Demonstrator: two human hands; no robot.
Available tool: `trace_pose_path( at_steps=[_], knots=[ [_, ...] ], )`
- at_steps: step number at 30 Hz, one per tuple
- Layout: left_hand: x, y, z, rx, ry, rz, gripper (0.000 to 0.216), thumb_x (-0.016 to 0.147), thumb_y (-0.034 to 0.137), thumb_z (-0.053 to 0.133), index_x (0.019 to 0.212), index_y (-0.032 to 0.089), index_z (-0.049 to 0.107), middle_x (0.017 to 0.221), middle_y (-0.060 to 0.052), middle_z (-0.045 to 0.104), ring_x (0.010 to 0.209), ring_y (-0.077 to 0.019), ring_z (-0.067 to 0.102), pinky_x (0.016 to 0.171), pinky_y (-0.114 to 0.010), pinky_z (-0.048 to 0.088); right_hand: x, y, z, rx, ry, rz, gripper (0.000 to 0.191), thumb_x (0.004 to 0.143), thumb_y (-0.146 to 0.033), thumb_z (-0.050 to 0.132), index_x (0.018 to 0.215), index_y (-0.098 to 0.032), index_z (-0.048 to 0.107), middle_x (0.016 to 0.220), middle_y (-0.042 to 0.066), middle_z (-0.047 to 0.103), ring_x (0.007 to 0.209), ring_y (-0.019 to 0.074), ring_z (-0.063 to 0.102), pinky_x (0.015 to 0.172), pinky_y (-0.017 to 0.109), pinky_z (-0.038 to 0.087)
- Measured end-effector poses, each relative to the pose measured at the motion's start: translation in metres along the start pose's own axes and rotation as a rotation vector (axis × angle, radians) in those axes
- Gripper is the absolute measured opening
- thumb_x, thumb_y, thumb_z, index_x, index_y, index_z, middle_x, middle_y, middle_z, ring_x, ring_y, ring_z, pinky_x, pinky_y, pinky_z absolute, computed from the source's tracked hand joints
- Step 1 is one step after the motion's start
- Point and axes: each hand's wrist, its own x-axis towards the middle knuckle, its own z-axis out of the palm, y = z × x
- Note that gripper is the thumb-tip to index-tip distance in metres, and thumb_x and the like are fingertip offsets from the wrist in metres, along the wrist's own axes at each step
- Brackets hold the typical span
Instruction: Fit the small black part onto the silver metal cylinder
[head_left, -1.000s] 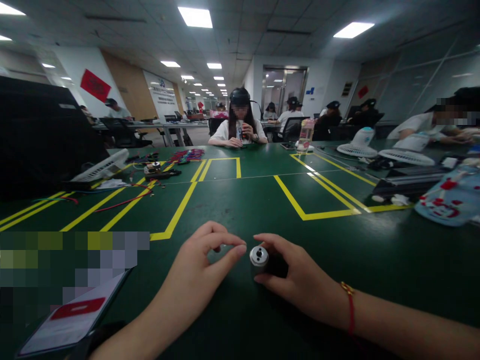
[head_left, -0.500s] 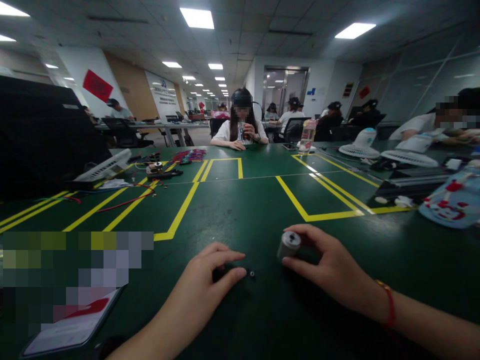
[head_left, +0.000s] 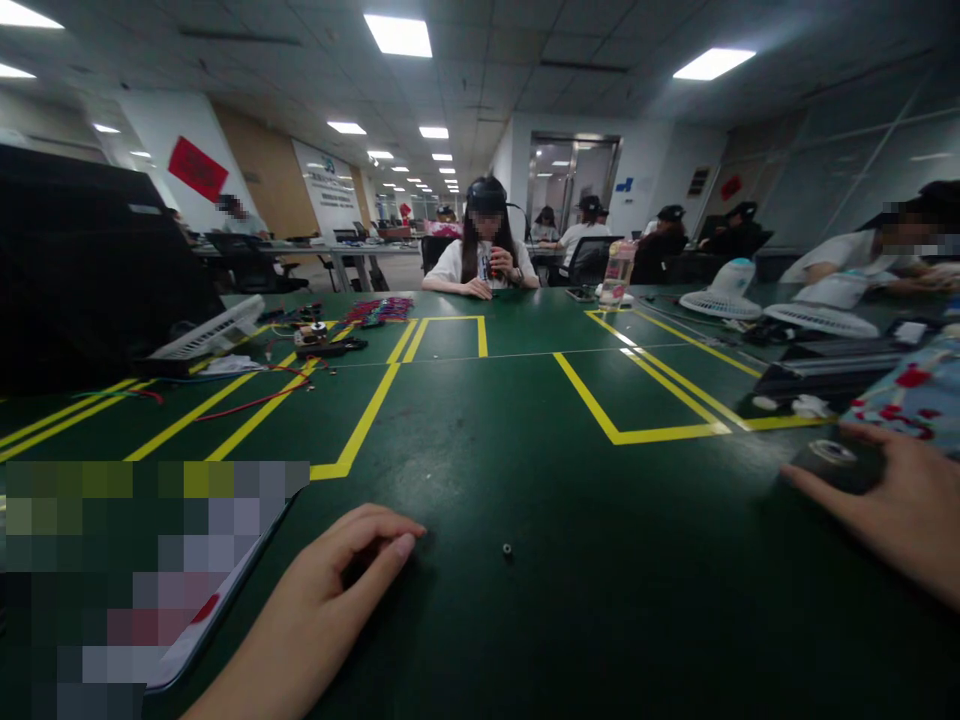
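My left hand [head_left: 341,570] rests low over the green table [head_left: 600,610], its thumb and index finger together at the tips. Whatever may be between them is too small to make out. To its right, apart from the fingers, a tiny dark metal ring-like piece [head_left: 507,551] lies on the table. At the right edge of the view, my right hand [head_left: 904,500] curls its thumb and fingers around a dark cylinder [head_left: 829,465] with a pale ring on its top. It is blurred, so its exact kind is unclear. Part of this hand is cut off.
A pale blue patterned bag [head_left: 911,400] stands just beyond my right hand. At lower left lies a flat phone-like device [head_left: 217,600], mostly pixelated. Wires and a small motor [head_left: 315,332] lie at back left, white fans [head_left: 720,295] at back right. A person [head_left: 484,245] sits opposite.
My right hand has swung far right from the middle, where it held a silver cylinder. My left hand has drawn back left from the tiny piece, its fingertips closing together.
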Motion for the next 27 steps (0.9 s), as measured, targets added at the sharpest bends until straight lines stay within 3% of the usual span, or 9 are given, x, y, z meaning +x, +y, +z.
trace_pose_path(
  at_steps=[3,4,6,9,13,16,20,22,27],
  knots=[
    [0.001,-0.002,0.002,-0.004,-0.004,0.007,0.021,0.092,0.041,0.049,0.094,0.029,0.067,0.100,0.000,0.067,0.098,-0.0243,0.062,0.087,-0.037,0.047,-0.009,-0.064,-0.019,0.102,0.128,-0.304,0.068,0.079,-0.065,0.048,0.127,-0.017,0.046,0.126,0.016,0.049,0.120,0.0364,0.043,0.100,0.052,0.034],
    [0.001,-0.002,0.002,-0.005,-0.004,0.008,0.021,0.093,0.041,0.049,0.094,0.029,0.066,0.101,0.000,0.066,0.099,-0.0242,0.062,0.087,-0.037,0.047,-0.015,-0.092,-0.026,0.234,0.077,-0.427,0.057,0.082,-0.059,0.050,0.123,-0.020,0.049,0.125,0.011,0.050,0.119,0.0300,0.045,0.101,0.048,0.035],
    [0.000,-0.003,0.001,-0.003,-0.001,0.012,0.020,0.093,0.041,0.049,0.095,0.029,0.066,0.102,0.000,0.066,0.099,-0.0240,0.062,0.088,-0.037,0.047,-0.029,-0.152,-0.038,0.456,-0.227,-0.626,0.037,0.087,-0.046,0.052,0.119,-0.027,0.054,0.124,0.004,0.051,0.115,0.0197,0.047,0.097,0.038,0.040],
    [0.000,-0.004,0.000,0.006,-0.014,0.036,0.019,0.093,0.040,0.050,0.096,0.029,0.065,0.103,0.000,0.066,0.100,-0.0234,0.061,0.089,-0.037,0.046,-0.047,-0.230,-0.046,0.655,-0.522,-0.725,0.031,0.087,-0.043,0.055,0.115,-0.032,0.059,0.118,0.000,0.054,0.108,0.0157,0.048,0.091,0.035,0.041],
    [-0.001,-0.004,-0.001,0.023,-0.023,0.055,0.018,0.094,0.038,0.050,0.096,0.028,0.065,0.101,0.000,0.066,0.100,-0.0224,0.061,0.089,-0.036,0.046,-0.050,-0.267,-0.044,0.736,-0.610,-0.739,0.017,0.088,-0.039,0.054,0.096,-0.029,0.066,0.100,-0.001,0.060,0.095,0.0136,0.050,0.084,0.033,0.040],
    [-0.001,-0.006,0.000,0.023,-0.031,0.064,0.018,0.094,0.037,0.049,0.096,0.029,0.065,0.101,0.001,0.066,0.098,-0.0215,0.062,0.086,-0.034,0.047,-0.033,-0.234,-0.042,0.741,-0.539,-0.638,0.021,0.092,-0.037,0.048,0.098,-0.026,0.065,0.099,0.000,0.060,0.094,0.0116,0.053,0.084,0.030,0.042],
    [-0.001,-0.005,0.003,0.029,-0.027,0.068,0.018,0.093,0.036,0.049,0.094,0.029,0.066,0.100,0.001,0.066,0.096,-0.0215,0.063,0.083,-0.033,0.049,0.000,-0.135,-0.038,0.450,-0.188,-0.463,0.029,0.090,-0.043,0.048,0.101,-0.022,0.064,0.106,0.004,0.061,0.099,0.0159,0.055,0.089,0.033,0.042],
    [-0.001,-0.004,0.004,0.038,-0.028,0.065,0.019,0.093,0.036,0.049,0.094,0.029,0.066,0.099,0.001,0.066,0.094,-0.0217,0.063,0.082,-0.033,0.050,0.013,-0.084,-0.038,0.236,-0.114,-0.315,0.033,0.089,-0.043,0.046,0.102,-0.019,0.064,0.107,0.008,0.061,0.099,0.0194,0.055,0.087,0.036,0.041],
    [-0.002,-0.001,0.003,0.041,-0.028,0.051,0.019,0.092,0.036,0.049,0.093,0.028,0.066,0.099,0.000,0.067,0.094,-0.0224,0.064,0.083,-0.034,0.050,0.029,-0.010,-0.035,0.016,-0.373,0.144,0.044,0.089,-0.050,0.040,0.107,-0.019,0.065,0.101,0.012,0.064,0.085,0.0199,0.059,0.071,0.034,0.040]
  ],
)
